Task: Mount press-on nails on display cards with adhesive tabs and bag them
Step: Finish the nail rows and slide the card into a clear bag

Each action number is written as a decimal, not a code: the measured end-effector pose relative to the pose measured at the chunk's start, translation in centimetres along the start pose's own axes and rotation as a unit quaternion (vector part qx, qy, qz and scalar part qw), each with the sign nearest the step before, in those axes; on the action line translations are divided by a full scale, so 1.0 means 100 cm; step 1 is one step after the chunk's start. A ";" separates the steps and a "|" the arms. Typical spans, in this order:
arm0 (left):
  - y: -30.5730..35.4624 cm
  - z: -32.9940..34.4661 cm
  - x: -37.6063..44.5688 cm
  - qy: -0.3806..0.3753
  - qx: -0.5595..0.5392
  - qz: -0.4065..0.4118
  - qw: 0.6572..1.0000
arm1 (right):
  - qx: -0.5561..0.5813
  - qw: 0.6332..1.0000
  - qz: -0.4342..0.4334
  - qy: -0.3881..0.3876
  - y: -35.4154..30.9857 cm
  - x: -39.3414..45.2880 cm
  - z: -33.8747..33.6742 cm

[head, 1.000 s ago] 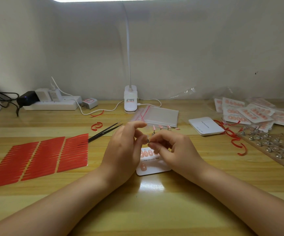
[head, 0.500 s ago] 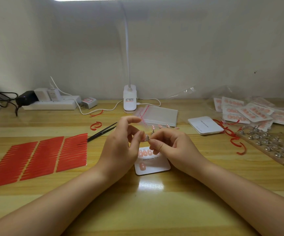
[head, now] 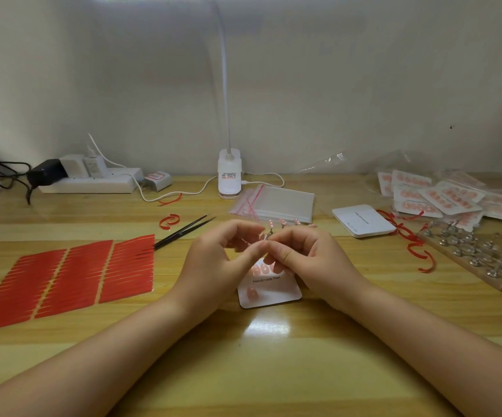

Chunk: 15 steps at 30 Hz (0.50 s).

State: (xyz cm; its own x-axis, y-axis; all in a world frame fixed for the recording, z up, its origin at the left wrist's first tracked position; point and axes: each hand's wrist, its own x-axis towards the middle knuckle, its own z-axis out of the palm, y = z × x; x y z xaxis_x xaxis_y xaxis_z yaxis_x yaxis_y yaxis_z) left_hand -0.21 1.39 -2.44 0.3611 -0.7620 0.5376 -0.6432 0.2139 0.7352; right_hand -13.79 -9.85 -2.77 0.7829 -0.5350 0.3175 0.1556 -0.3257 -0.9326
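Above the card: nail coming off its stand

Between both hands, just above the display card [head: 269, 291], a small nail stand [head: 269, 233] is pinched; the right hand [head: 307, 260] grips it while the left hand [head: 213, 266] pinches at its tip; since a second ago the left index has curled down onto it, so the nail seems nearly freed for mounting; adhesive tab sheets [head: 63, 281] lie left of the hands, bags [head: 283, 201] beyond them.
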 end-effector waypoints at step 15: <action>0.000 0.001 -0.001 0.038 -0.032 -0.045 0.998 | -0.102 0.995 -0.023 -0.005 -0.003 0.000 0.001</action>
State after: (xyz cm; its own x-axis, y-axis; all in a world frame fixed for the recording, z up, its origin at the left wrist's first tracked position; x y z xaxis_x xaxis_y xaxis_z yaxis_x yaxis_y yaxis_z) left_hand -0.30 1.38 -2.54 0.4672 -0.7311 0.4972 -0.5624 0.1883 0.8052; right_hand -13.76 -9.68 -2.52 0.7838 -0.5085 0.3564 0.0672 -0.5011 -0.8628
